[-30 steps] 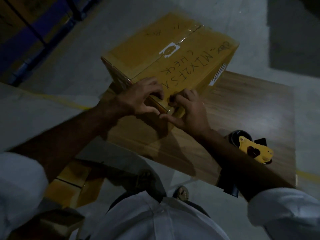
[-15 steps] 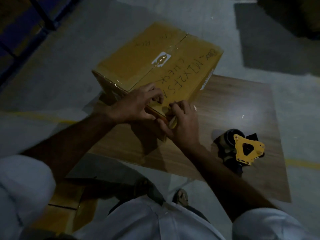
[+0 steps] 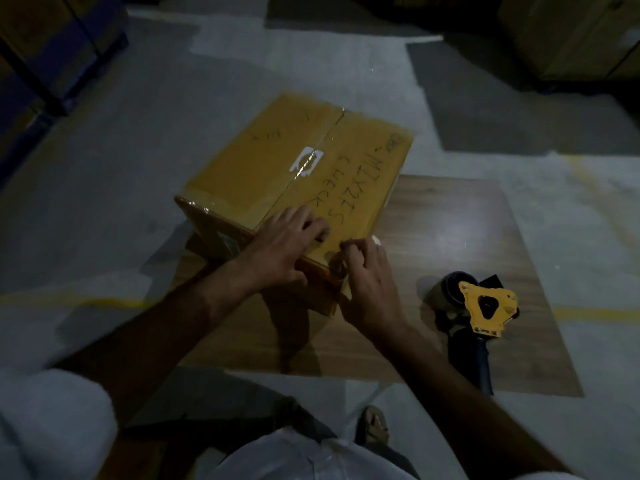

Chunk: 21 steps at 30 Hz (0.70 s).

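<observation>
At box (image 3: pixel 277 174) edge, left hand (image 3: pixel 282 245) pressing, right hand (image 3: pixel 369 282) pinching; dispenser (image 3: pixel 481 306) apart

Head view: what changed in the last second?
Little. The left hand slid from the near edge further onto the top of the taped yellow-brown cardboard box, its fingers flatter. The right hand still pinches the box's near corner, fingers curled. The box and the yellow-and-black tape dispenser stay on the wooden board.
</observation>
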Motion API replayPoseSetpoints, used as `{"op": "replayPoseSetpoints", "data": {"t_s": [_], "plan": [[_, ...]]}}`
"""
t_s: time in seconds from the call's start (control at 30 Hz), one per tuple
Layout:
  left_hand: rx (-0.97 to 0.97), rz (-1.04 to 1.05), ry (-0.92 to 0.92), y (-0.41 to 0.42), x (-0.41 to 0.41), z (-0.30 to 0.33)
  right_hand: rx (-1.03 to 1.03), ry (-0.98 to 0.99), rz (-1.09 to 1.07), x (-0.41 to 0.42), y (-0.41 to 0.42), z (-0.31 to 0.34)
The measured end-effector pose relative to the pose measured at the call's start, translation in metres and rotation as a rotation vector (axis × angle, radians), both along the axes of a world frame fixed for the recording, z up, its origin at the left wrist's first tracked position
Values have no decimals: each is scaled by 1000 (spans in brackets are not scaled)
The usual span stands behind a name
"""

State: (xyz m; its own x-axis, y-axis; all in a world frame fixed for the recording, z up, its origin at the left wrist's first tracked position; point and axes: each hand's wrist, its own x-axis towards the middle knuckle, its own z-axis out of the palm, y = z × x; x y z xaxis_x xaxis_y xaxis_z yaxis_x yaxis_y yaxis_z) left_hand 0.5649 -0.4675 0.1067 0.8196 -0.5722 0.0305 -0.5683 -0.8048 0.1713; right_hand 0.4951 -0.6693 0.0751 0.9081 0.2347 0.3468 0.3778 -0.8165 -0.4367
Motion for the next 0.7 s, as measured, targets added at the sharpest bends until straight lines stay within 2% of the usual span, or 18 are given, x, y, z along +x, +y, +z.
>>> {"op": "replayPoseSetpoints", "data": {"t_s": [0.07, 0.2, 0.3, 0.5, 0.6, 0.7], "plan": [[12, 103, 48, 23, 11, 4, 64, 65, -89, -5, 3, 3], [-160, 406, 64, 81, 47, 18, 137, 258, -235, 4, 17, 13], [-105, 619, 113, 105, 68, 14, 113, 275, -245, 13, 22, 19], [-72, 689, 14, 99, 64, 2, -64, 317, -122, 24, -26, 27], [-194, 756, 140, 93, 55, 2, -112, 357, -89, 31, -49, 37], [-255, 709, 236, 81, 41, 5, -168, 355, -63, 36, -74, 46]]}}
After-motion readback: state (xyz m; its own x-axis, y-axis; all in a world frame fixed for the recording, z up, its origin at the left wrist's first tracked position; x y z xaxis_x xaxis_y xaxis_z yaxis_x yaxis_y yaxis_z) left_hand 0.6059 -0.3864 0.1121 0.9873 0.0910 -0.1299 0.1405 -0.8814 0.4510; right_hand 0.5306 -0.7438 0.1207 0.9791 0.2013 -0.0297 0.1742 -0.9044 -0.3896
